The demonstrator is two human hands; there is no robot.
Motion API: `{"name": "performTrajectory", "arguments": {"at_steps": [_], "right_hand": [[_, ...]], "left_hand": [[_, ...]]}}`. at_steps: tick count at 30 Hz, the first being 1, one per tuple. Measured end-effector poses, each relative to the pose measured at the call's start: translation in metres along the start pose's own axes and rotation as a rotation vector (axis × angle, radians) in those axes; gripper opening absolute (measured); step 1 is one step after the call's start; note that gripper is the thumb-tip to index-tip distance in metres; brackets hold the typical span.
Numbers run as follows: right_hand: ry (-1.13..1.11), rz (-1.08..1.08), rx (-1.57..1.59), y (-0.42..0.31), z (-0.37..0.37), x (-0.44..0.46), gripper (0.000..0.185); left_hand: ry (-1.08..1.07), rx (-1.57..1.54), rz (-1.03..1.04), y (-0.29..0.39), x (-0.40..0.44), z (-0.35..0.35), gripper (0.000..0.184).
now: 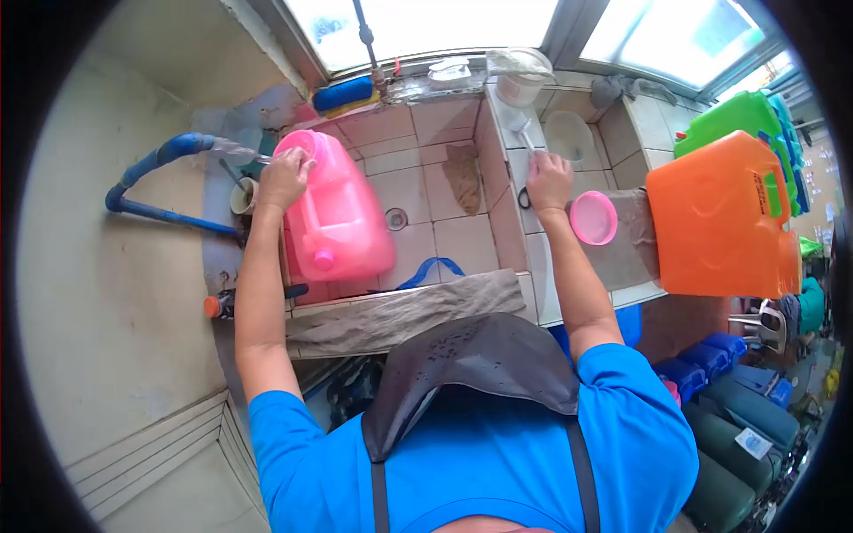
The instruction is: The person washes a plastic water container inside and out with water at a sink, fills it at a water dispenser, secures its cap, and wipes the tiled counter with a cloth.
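Observation:
A translucent pink jerrycan [351,213] lies tilted in the tiled sink [426,233], its wide mouth toward the far left. My left hand [286,178] is closed on the rim of that mouth. Beside it, water runs from the end of a bent blue pipe [147,160] toward the mouth. On the ledge right of the sink, my right hand [549,180] is closed around the handle of a white brush [524,131], whose head points away from me. Close to my right wrist lies a round pink lid [593,218].
An orange jerrycan [720,222] and a green jerrycan [730,124] stand on the right counter. A white bucket [522,80] sits by the window. Grey cloth [409,311] covers the sink's front edge. A cup [243,195] and an orange-capped bottle [219,306] are at left.

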State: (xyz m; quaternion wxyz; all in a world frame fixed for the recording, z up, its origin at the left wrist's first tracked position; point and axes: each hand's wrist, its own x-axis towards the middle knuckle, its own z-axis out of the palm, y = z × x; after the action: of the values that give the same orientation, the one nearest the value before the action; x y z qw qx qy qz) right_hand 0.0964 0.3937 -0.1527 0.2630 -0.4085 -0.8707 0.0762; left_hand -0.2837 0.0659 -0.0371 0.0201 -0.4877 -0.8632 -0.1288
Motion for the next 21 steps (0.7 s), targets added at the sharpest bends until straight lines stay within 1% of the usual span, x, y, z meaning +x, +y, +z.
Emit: {"name": "performTrajectory", "arguments": {"at_steps": [1,2,3,5,6,7,9,10,12,13,15,16,18,19,20,21], "right_hand": [[0.105,-0.048,-0.071,-0.008,-0.006,-0.001,0.026],[0.211,-0.097,-0.139,-0.018,-0.011,-0.003,0.028],[0.202,-0.106,-0.118,-0.03,-0.011,-0.003,0.028],[0.214,-0.162,-0.038,-0.062,-0.016,-0.001,0.033],[0.125,-0.222,0.015,-0.081,-0.023,-0.003,0.037],[0.119,-0.235,0.031,-0.099,-0.019,-0.005,0.037],[-0.14,-0.363,0.452,-0.13,-0.014,-0.009,0.041],[-0.145,-0.373,0.461,-0.147,-0.012,-0.012,0.041],[-0.381,-0.45,0.618,-0.181,-0.011,-0.02,0.043],[-0.387,-0.459,0.623,-0.198,-0.013,-0.024,0.043],[-0.443,-0.652,0.759,-0.23,-0.018,-0.034,0.059],[-0.446,-0.66,0.762,-0.246,-0.016,-0.04,0.059],[-0.545,-0.713,0.9,-0.27,-0.012,-0.054,0.078],[-0.543,-0.721,0.9,-0.275,-0.011,-0.058,0.078],[-0.565,-0.719,0.812,-0.278,-0.011,-0.062,0.083],[-0.584,-0.716,0.723,-0.28,-0.012,-0.065,0.088]], "left_hand": [[0.039,0.017,-0.024,-0.004,-0.003,0.004,0.027],[0.05,-0.035,-0.042,-0.005,-0.004,0.004,0.027],[0.048,-0.02,-0.061,-0.008,-0.004,0.004,0.027],[-0.035,-0.116,-0.118,-0.007,-0.006,0.001,0.027],[-0.031,-0.105,-0.139,-0.006,-0.007,0.0,0.027],[-0.032,-0.136,-0.141,-0.005,-0.007,0.001,0.026],[-0.025,-0.162,-0.153,-0.001,-0.01,0.001,0.025],[-0.02,-0.202,-0.182,0.003,-0.012,0.001,0.024],[-0.004,-0.273,-0.222,0.0,-0.014,0.005,0.023],[0.0,-0.27,-0.233,0.001,-0.016,0.005,0.023],[0.041,-0.314,-0.283,0.004,-0.018,0.007,0.024],[0.037,-0.289,-0.297,0.004,-0.018,0.008,0.024],[0.068,-0.298,-0.316,0.009,-0.017,0.011,0.024],[0.094,-0.308,-0.326,0.009,-0.016,0.011,0.025],[0.137,-0.311,-0.255,0.0,-0.014,0.019,0.024],[0.145,-0.309,-0.255,-0.009,-0.013,0.026,0.024]]}}
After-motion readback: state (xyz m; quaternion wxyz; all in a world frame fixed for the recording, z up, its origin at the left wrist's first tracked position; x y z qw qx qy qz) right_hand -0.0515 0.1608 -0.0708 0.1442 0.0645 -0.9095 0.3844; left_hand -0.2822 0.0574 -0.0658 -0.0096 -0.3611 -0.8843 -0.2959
